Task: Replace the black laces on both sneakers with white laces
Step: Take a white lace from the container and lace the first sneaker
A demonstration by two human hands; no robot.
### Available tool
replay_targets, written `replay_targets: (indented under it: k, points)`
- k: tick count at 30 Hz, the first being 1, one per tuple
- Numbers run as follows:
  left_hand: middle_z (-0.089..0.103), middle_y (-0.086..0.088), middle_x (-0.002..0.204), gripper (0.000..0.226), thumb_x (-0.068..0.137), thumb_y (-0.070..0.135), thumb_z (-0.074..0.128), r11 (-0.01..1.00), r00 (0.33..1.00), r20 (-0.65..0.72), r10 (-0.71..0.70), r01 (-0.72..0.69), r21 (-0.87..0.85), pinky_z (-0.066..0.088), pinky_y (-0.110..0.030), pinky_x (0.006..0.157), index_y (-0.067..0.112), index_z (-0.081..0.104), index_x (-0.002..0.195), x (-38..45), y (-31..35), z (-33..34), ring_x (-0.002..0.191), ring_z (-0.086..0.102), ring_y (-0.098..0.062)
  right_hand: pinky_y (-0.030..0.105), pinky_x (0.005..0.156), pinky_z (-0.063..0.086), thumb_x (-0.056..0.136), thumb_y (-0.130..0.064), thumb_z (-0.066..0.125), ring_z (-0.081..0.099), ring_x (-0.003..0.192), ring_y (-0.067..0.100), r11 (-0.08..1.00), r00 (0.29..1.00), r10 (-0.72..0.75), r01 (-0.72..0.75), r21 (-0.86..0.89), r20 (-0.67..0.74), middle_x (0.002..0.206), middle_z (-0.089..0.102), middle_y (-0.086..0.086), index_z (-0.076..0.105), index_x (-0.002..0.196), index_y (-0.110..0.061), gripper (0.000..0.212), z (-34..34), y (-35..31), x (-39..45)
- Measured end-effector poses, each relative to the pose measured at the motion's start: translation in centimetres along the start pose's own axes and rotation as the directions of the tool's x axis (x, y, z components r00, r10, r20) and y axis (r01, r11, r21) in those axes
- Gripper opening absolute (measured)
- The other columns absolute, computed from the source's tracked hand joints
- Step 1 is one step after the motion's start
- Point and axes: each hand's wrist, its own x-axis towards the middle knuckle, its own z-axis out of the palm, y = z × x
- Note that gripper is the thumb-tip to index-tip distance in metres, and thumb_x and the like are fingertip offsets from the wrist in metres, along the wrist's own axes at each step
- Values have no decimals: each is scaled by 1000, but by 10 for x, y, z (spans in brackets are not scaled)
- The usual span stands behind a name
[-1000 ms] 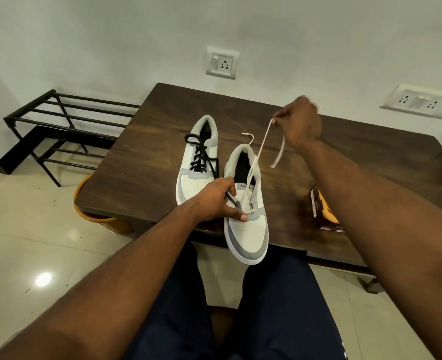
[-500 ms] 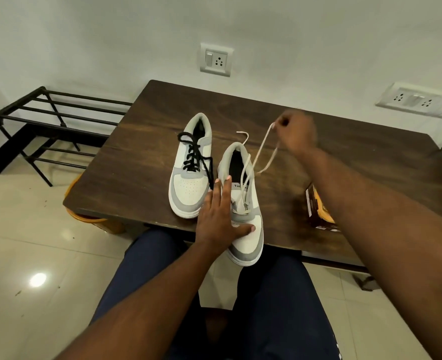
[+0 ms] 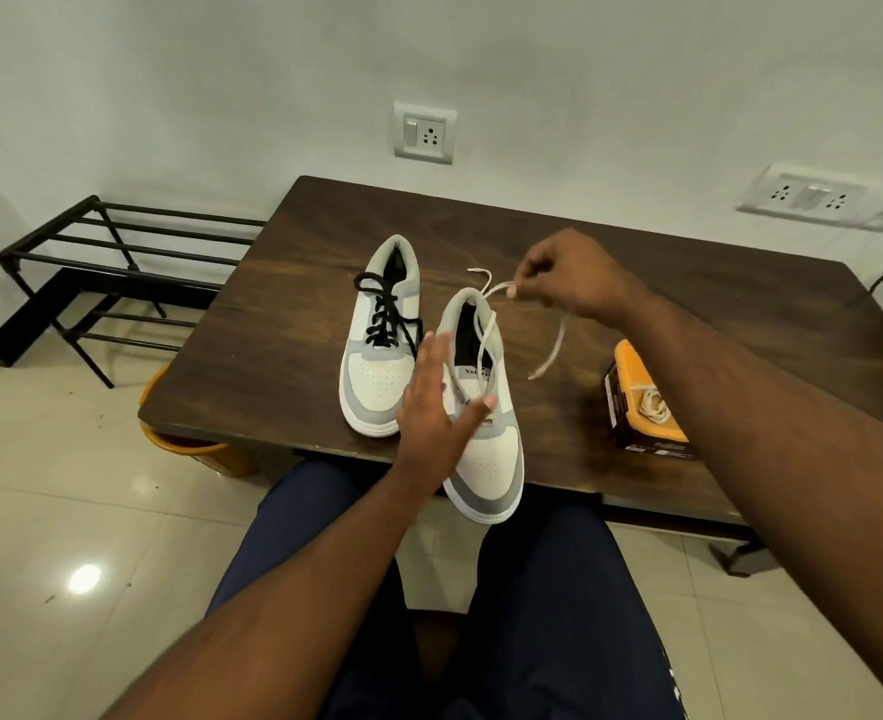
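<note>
Both sneakers are sitting on the dark wooden table (image 3: 273, 324), toes pointing near. The left sneaker (image 3: 381, 356) is wearing its black lace (image 3: 385, 317). The right sneaker (image 3: 486, 433) is overhanging the near table edge, with the white lace (image 3: 486, 350) running up from its eyelets. The left hand (image 3: 437, 407) is lying on that shoe with fingers straight and spread, thumb over the lower eyelets. Beyond the heel, the right hand (image 3: 569, 275) is pinching the white lace, a loose end dangling below it. At the right, an orange-lidded box (image 3: 637, 407) is carrying another bundled white lace (image 3: 655, 402).
</note>
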Motion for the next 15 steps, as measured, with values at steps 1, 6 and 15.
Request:
replay_targets:
  k: [1,6,15]
  points:
    - [44,-5,148,67,90,30,67,975,1000,-12,-20,17,-223,53,-38,91,35,32,148,3,11,-4,109,60,-10,19,55,45,79,-15,76,53,55,4,1000,996,-19,17,17,88,65,64,-4,72,77,-8,8,3,-4,-8]
    - [71,0,88,18,95,12,61,941,974,218,-56,125,-314,54,-26,73,13,68,112,25,34,-27,79,65,-12,20,51,44,78,-14,78,53,58,9,995,968,-43,19,99,247,72,68,7,72,78,-5,11,19,-5,-25]
    - [38,2,49,37,81,13,60,875,934,201,-296,349,-336,24,-22,48,21,51,46,-20,9,-77,46,30,-10,21,52,42,80,-17,74,47,57,14,931,929,91,-207,301,359,64,61,4,75,82,-9,8,10,43,-57]
